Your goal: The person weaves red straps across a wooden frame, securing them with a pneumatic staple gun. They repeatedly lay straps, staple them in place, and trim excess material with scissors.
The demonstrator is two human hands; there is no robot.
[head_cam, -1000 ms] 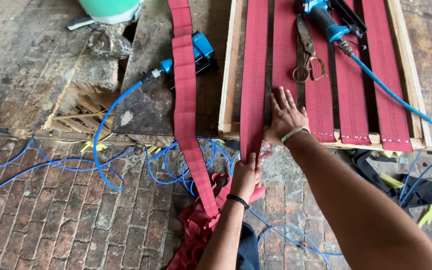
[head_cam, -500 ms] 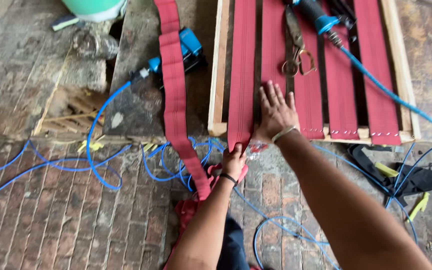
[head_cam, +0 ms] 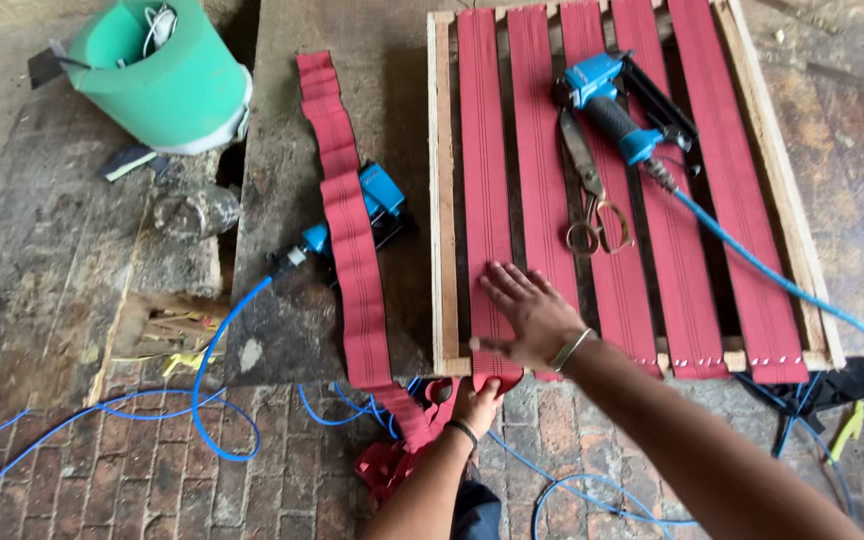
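The leftmost strip of ribbed red webbing [head_cam: 484, 200] runs the length of the pale wooden slatted frame [head_cam: 440, 200] and hangs over its near rail, and that strip is what I am working on. My right hand [head_cam: 530, 315] lies flat on it near the frame's front edge, palm down, fingers spread wide and pressing the band against the wood; a thin bracelet sits on that wrist. Just below the rail, my left hand [head_cam: 476, 405] is closed around the loose end of the same strip, fingers curled tight on it, with a dark band at the wrist.

Four more red webbing strips lie beside this one across the frame, the two on the right fastened at the near rail with small pale staples. On the strips rest a pair of metal scissors [head_cam: 590, 190] and, just beyond them, a blue pneumatic stapler [head_cam: 620, 110] with a blue air hose [head_cam: 772, 275] trailing off to the right.

Left of the frame, a long loose length of red webbing [head_cam: 347, 230] drapes over a second blue air tool [head_cam: 377, 200] on the dark slab and bunches on the brick floor near my left arm. A green plastic bucket [head_cam: 167, 75] stands tilted at the far left.
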